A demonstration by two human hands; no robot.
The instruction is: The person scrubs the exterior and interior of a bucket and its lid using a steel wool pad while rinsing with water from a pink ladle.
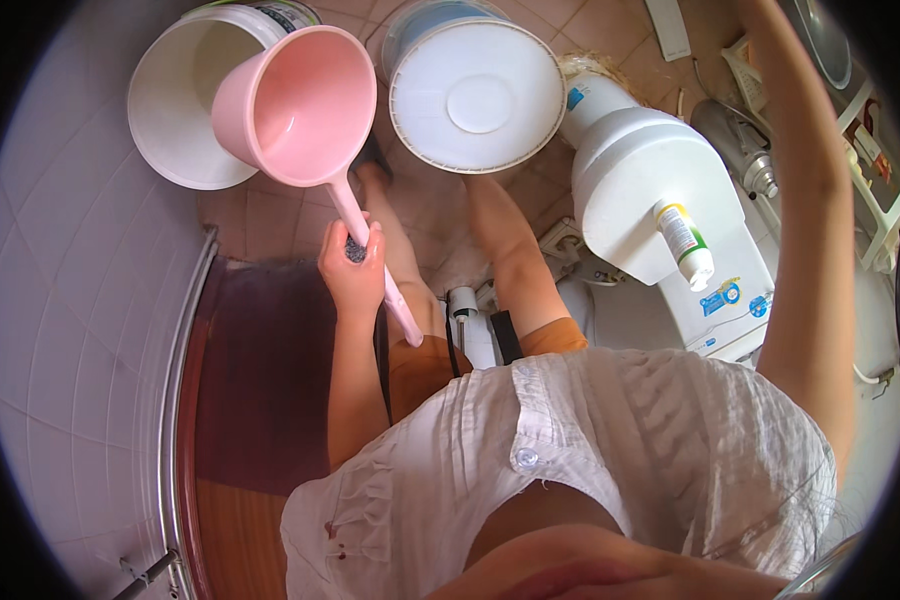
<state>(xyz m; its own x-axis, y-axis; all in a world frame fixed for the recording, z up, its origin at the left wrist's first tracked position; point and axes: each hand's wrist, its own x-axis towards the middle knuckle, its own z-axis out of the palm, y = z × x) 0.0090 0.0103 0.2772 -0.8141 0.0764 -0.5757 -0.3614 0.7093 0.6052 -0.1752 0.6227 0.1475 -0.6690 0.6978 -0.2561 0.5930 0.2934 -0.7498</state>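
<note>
White cloth makes the shirt, which is nearest, with orange shorts past it. The right arm goes up and out at the top edge. The right hand is out of sight, so I cannot tell what its fingers do.

The left hand has its fingers wrapped around the handle of a pink dipper, with a dark scrubber squeezed in there too. The dipper is out in front, a bit to the left. To hold it well, I think the fingers should press firmly on both things, and the wrist should be steady so the bowl does not swing.

Farther right, a bottle is on the white toilet. Past the dipper is an open white bucket; I cannot tell if they touch. A bucket lid sits beside them. Brown tiles cover the floor.
</note>
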